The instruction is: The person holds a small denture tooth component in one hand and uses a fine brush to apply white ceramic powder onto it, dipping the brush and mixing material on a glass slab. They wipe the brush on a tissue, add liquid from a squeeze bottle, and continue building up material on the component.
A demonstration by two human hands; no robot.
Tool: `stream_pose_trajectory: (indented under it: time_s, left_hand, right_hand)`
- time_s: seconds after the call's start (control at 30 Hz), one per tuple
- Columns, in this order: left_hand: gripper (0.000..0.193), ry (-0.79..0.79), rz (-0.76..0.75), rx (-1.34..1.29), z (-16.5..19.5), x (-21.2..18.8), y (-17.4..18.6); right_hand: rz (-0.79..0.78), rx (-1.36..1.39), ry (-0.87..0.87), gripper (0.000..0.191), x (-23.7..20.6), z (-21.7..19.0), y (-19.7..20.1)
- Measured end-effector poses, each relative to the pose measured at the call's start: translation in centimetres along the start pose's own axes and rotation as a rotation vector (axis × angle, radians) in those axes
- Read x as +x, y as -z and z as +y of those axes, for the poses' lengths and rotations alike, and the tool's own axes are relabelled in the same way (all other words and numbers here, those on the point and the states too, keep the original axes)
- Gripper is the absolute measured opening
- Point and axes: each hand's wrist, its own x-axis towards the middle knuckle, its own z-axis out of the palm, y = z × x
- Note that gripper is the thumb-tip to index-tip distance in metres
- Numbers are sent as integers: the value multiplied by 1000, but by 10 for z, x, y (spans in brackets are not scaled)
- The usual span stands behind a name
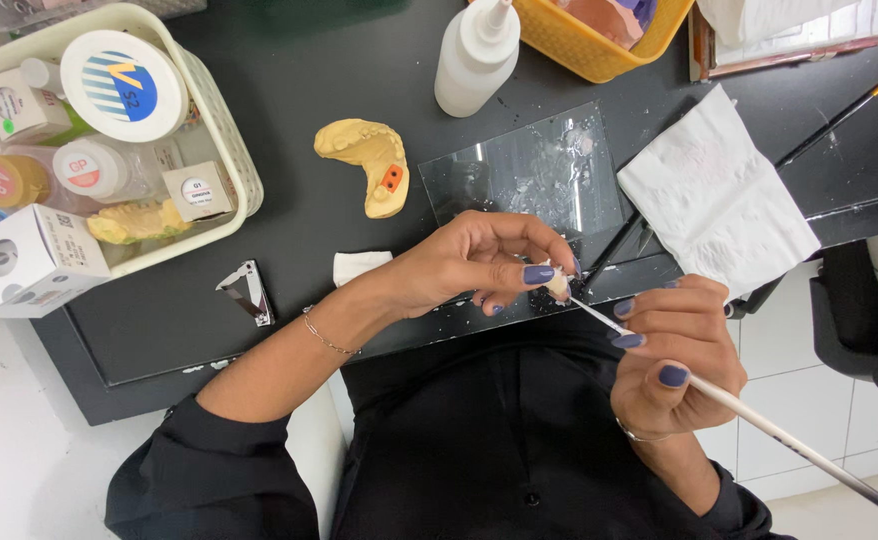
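Tooth piece: you have a small pale tooth-shaped piece (557, 285) pinched at your left fingertips, held in the air just over the near edge of the dark bench (289, 90), in front of your chest. It is tiny, and only the fingertips have it, so a twist or a hard push from the brush could flick it out onto your lap or the floor.
Left hand: your left hand (479, 262) is curled nearly closed, thumb and forefinger pressed onto the piece, the other fingers tucked under. I judge the hold narrow; damp fingertips would make it slip.
Brush: the thin white-handled brush (759, 418) touches the piece with its tip. Too much pressure could splay the tip or smear what is on the piece.
Right hand: your right hand (674, 350) is closed round the brush handle like a pen, well up from the tip. The long handle runs out past your right side, and a knock there would jolt the tip.
Glass slab: the clear glass slab (529, 170) lies flat just beyond your hands, wet and speckled. A forearm sliding forward could drag through it.
Tissue: a folded white tissue (714, 195) lies beside the slab, over a second, dark brush (844, 112). Pulling the tissue could roll that brush.
Squeeze bottle: a white squeeze bottle (476, 55) stands upright behind the slab, easy to tip on a reach.
Dental cast: a yellow dental cast (371, 160) lies left of the slab, well apart from your hands.
Basket: a cream basket (224, 130) of jars sits at far left.
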Motion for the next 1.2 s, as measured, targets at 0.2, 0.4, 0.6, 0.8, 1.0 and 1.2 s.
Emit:
stream_pose_trajectory:
  time_s: [0.2, 0.4, 0.6, 0.8, 1.0, 1.2]
  left_hand:
    - [30, -32, -17, 0, 0, 1, 0]
    - [32, -6, -12, -17, -1, -1, 1]
    - [31, -5, 1, -31, -1, 1, 0]
    - [30, 2, 3, -17, 0, 1, 0]
    - [31, 12, 13, -9, 2, 0, -1]
    - [30, 21, 14, 3, 2, -1, -2]
  right_hand:
    - [12, -7, 14, 37, 2, -1, -3]
    - [2, -4, 8, 37, 3, 0, -3]
    - [14, 8, -9, 37, 3, 3, -5]
    - [35, 45, 9, 36, 5, 2, -3]
    - [26, 2, -1, 35, 2, 2, -5]
    - [-27, 4, 15, 36, 1, 2, -2]
